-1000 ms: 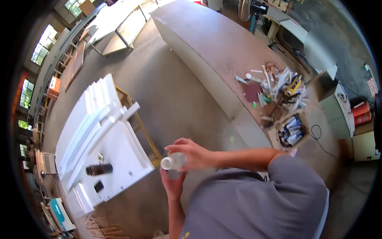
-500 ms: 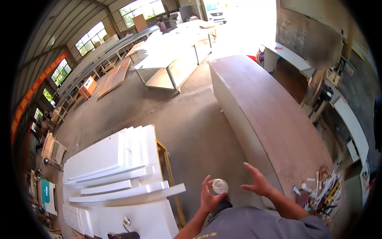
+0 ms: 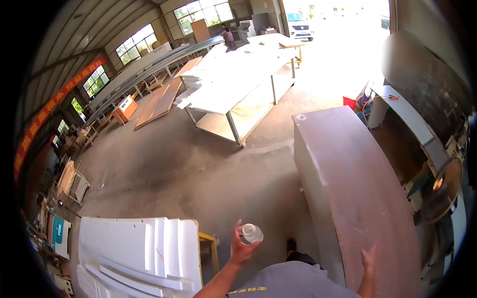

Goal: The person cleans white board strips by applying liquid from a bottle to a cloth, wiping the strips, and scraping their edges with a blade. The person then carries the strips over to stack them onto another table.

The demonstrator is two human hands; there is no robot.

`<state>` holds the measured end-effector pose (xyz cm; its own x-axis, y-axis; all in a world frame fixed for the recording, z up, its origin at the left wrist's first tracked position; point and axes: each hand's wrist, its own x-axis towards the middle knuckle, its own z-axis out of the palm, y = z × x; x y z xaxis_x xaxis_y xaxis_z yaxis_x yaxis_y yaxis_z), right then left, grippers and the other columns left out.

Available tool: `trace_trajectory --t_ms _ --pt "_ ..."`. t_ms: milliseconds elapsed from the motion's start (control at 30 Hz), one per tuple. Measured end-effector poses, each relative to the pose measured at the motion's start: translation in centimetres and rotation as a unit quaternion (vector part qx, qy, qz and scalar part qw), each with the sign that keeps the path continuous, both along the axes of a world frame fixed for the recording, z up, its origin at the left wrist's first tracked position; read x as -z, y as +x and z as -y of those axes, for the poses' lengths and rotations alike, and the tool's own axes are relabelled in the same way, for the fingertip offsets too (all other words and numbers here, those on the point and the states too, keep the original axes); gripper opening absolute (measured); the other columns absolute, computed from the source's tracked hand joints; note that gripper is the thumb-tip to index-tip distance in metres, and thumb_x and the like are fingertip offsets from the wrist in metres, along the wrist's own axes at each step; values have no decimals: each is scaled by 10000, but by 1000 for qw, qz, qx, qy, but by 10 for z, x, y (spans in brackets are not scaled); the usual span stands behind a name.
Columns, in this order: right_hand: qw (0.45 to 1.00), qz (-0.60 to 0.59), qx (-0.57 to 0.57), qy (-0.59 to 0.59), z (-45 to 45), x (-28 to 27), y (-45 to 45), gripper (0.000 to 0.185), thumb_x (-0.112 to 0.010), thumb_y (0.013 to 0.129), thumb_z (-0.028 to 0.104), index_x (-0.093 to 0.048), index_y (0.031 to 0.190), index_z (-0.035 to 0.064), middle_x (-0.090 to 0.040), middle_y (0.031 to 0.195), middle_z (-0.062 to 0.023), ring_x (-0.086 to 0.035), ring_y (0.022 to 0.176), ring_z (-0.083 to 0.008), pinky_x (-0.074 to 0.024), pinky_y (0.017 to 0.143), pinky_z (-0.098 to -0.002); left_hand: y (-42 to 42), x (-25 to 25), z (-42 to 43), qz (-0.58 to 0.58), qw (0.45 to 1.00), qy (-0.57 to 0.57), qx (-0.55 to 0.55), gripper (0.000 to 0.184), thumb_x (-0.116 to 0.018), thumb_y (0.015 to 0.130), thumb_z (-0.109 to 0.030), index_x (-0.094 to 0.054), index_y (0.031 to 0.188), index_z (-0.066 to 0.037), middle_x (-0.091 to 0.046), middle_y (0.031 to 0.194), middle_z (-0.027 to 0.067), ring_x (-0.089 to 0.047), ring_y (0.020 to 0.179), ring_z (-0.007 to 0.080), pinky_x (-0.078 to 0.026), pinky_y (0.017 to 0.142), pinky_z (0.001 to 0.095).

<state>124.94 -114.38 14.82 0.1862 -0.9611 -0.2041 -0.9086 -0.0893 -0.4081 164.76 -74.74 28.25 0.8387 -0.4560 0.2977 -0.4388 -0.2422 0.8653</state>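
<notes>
My left hand (image 3: 240,248) is wrapped round a clear bottle (image 3: 252,233) whose round mouth faces up, between the white panels and the long bench. My right hand (image 3: 368,258) is over the near part of the long brown-topped bench (image 3: 357,188), with a finger stretched out and nothing seen in it. At the lower left, white panels and strips (image 3: 124,243) lie stacked on a stand with a yellow frame (image 3: 214,248).
A metal-framed table (image 3: 233,124) with white sheets stands ahead. Brown boards (image 3: 159,103) and an orange box (image 3: 124,109) are at the left. A round fan (image 3: 442,190) stands right of the bench. A distant person (image 3: 229,37) is near the windows.
The view has lifted and turned towards the far tables. My right hand has come away from the bottle and moved right over the bench; my left hand still holds the bottle.
</notes>
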Motion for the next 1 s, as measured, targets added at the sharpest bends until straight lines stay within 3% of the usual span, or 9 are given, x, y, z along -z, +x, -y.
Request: trace_trajectory --t_ms 67,100,133,167,333,533,600,733,1000 --pt "961 244 -52 115 28 -42 131 981 -739 843 112 -167 1628 -25 -640 1330 -288 -548 1353 -397 -411 1146 -461 52 -4 28 -67 997 -26 -14 1057 -939 735 -161 -292 1559 -22 -617 1247 100 -613 1129 211 -481 990 369" --pt "956 253 -148 27 46 -46 200 856 -689 880 84 -244 1598 -54 -752 962 -241 -719 1078 -340 -543 951 -418 78 -10 43 -54 997 -30 -34 1047 -934 737 -145 -294 1557 -27 -615 1248 101 -614 1126 211 -482 990 369" --pt "920 338 -154 125 56 -54 259 761 -633 887 32 -302 1562 -87 -711 807 -158 -718 713 -217 -560 696 -344 103 -11 58 -44 997 -37 -55 1036 -929 739 -130 -297 1554 -31 -613 1250 103 -615 1122 212 -483 990 369" --pt "934 272 -217 80 60 -82 322 627 -614 883 2 -466 1490 -45 -679 767 -130 -647 587 -150 -526 586 -315 130 -9 71 -50 996 -36 -57 1036 -929 739 -130 -297 1554 -31 -613 1250 103 -615 1122 212 -483 990 369" --pt "839 310 -421 -154 130 -104 556 397 -638 827 -10 -704 1213 54 -630 693 -110 -615 671 -267 -536 706 -423 271 13 130 -46 991 -52 -115 1020 -921 730 -104 -307 1541 -36 -608 1252 113 -618 1121 223 -491 974 379" --pt "897 240 -336 -157 235 -66 695 410 -649 793 -13 -718 1186 78 -592 711 -102 -601 737 -307 -525 743 -456 475 10 225 -55 992 -38 -106 1028 -918 718 -85 -307 1543 -35 -605 1240 109 -612 1112 225 -485 984 388" --pt "955 212 -194 -70 262 -47 706 469 -640 770 -20 -713 1218 96 -618 842 -122 -606 739 -300 -526 726 -454 535 2 262 -55 993 -29 -105 1030 -918 716 -84 -307 1544 -36 -607 1246 111 -611 1112 227 -484 985 389" --pt "978 126 -149 -78 308 -56 745 680 -655 737 -44 -586 1400 89 -619 1097 -155 -583 1089 -359 -462 1009 -469 682 -8 337 -9 999 11 -48 1038 -914 709 -71 -303 1547 -37 -607 1274 111 -610 1115 242 -486 983 390" --pt "987 142 -39 -59 472 18 918 639 -651 785 4 -530 1412 -10 -545 1388 -194 -494 1337 -385 -395 1155 -450 939 -11 522 38 999 -9 -20 1033 -904 705 -35 -294 1539 -31 -554 1298 129 -583 1145 249 -482 1022 395"
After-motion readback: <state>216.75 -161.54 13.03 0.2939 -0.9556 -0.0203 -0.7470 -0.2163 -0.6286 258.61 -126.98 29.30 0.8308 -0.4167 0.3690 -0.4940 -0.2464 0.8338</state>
